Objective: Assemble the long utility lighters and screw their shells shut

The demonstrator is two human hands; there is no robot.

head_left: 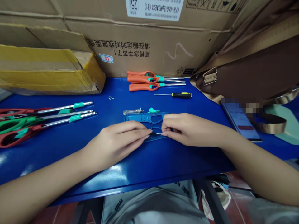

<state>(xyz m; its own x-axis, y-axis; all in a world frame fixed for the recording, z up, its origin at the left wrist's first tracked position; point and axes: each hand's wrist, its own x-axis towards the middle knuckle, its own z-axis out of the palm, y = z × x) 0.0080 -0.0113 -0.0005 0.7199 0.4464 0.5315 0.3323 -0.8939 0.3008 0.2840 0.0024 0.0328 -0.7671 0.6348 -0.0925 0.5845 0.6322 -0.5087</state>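
Note:
My left hand (126, 137) is closed in a pinch on a small black part (154, 134). Fingers curled, my right hand (184, 128) pinches a thin pale piece (159, 133) that meets the black part. Directly beneath the fingertips lies one blue lighter shell half (155, 139), mostly covered by my hands. Beyond it rests another blue shell half (140, 118) with a trigger loop. A clear fuel tank (132, 111) and a teal trigger (153, 110) lie just behind that half. What exactly the black part is, I cannot tell.
Orange stick lighters (142, 87) and a yellow-black screwdriver (182, 95) lie toward the back. Red and green lighters (25, 119) are at left, before a taped cardboard box (46, 70). A phone (241, 121) and brown bag (252, 62) occupy the right. A large carton (158, 37) walls the back.

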